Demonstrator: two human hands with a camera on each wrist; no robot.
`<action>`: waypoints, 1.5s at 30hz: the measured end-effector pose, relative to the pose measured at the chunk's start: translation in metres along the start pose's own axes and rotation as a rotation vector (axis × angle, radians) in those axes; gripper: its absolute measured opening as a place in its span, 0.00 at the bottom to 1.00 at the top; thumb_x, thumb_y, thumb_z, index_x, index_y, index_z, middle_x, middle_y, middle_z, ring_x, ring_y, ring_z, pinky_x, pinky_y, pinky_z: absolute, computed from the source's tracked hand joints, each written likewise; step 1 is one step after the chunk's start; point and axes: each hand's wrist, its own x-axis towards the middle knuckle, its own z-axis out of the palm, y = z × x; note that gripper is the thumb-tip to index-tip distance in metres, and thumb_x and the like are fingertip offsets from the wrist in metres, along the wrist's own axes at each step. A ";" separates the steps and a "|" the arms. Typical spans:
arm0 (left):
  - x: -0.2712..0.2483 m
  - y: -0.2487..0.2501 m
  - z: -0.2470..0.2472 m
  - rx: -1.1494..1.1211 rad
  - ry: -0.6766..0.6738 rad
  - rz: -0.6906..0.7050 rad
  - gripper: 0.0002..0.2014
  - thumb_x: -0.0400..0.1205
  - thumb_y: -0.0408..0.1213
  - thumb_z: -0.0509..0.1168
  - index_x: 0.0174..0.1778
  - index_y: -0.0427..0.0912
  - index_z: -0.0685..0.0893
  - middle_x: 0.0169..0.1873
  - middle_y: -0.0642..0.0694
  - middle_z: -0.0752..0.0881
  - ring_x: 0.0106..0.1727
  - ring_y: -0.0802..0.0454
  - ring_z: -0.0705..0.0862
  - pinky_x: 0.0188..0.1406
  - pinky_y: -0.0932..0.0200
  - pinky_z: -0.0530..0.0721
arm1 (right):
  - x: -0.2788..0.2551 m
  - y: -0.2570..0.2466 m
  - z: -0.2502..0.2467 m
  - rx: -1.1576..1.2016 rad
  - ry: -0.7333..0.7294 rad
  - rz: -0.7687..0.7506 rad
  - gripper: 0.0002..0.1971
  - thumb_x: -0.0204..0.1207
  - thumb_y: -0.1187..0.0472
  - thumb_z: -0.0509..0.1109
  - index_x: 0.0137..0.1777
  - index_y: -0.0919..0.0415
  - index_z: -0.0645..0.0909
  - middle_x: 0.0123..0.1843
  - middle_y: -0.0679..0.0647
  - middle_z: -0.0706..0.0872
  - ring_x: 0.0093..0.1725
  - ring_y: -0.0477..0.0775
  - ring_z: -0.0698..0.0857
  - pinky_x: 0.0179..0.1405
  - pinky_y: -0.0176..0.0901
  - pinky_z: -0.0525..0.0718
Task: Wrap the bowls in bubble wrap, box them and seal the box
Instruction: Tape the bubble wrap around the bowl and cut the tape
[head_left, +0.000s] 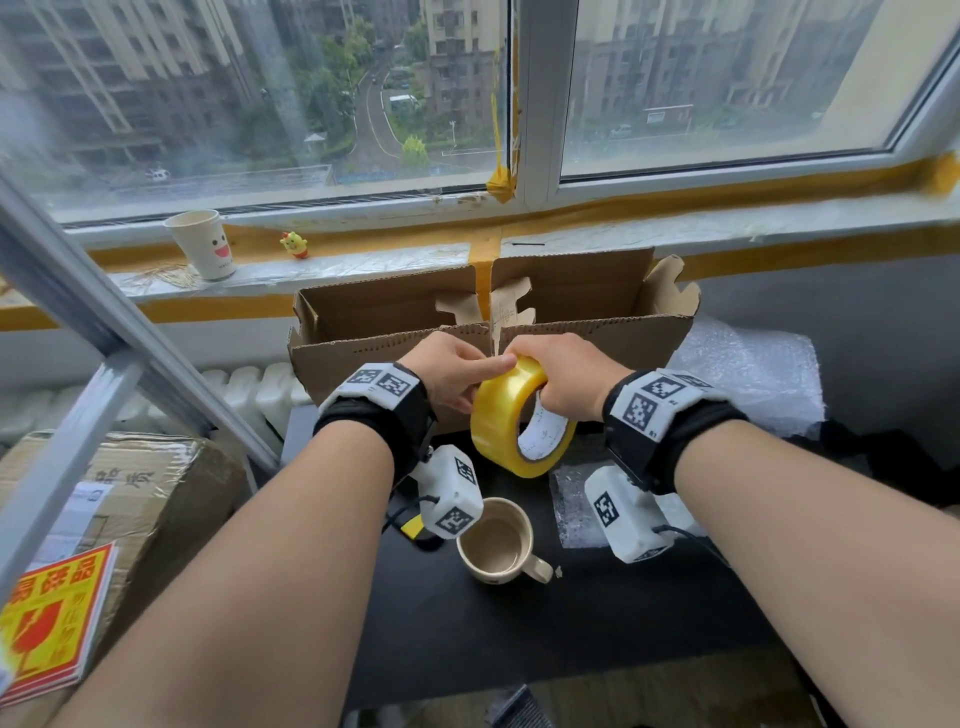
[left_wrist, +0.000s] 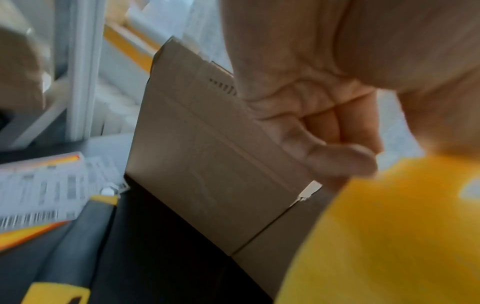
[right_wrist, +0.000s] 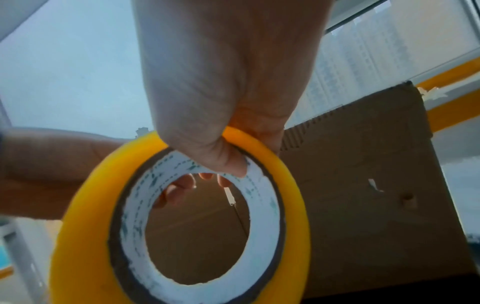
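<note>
Tape roll (head_left: 522, 415), frame centre: right hand (head_left: 569, 378) grips its rim, left hand (head_left: 451, 370) fingers picking the surface. Box (head_left: 493, 332) behind, open. Risk: tape end tearing or re-sticking if picked carelessly.

A beige mug (head_left: 496, 543) is set upright on the black counter (head_left: 519, 623). On the windowsill (head_left: 363, 265), a paper cup (head_left: 202, 244) printed with a smiling face is seen beside a small yellow figurine (head_left: 294, 244). At the left, a taped carton (head_left: 156, 478) is placed, with red-and-yellow stickers (head_left: 49, 618) laid near it.
</note>
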 end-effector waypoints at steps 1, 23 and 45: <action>-0.001 0.001 0.000 -0.042 -0.015 -0.007 0.19 0.77 0.51 0.71 0.46 0.35 0.90 0.33 0.44 0.88 0.33 0.55 0.87 0.37 0.62 0.89 | 0.000 -0.001 -0.001 -0.025 0.002 -0.004 0.24 0.73 0.74 0.61 0.64 0.50 0.77 0.50 0.49 0.78 0.53 0.56 0.80 0.45 0.44 0.75; -0.012 0.029 0.006 0.680 0.102 0.175 0.08 0.76 0.33 0.67 0.32 0.39 0.88 0.28 0.48 0.90 0.27 0.57 0.85 0.38 0.61 0.88 | -0.006 -0.010 0.001 -0.288 -0.026 -0.031 0.19 0.73 0.70 0.63 0.62 0.53 0.76 0.54 0.56 0.84 0.55 0.62 0.82 0.47 0.51 0.80; -0.012 0.045 0.011 1.014 0.169 0.213 0.10 0.78 0.42 0.66 0.43 0.39 0.86 0.36 0.45 0.83 0.38 0.47 0.82 0.37 0.57 0.83 | -0.003 -0.013 0.007 -0.441 0.147 -0.076 0.15 0.76 0.67 0.61 0.61 0.54 0.75 0.57 0.54 0.83 0.55 0.62 0.84 0.41 0.49 0.75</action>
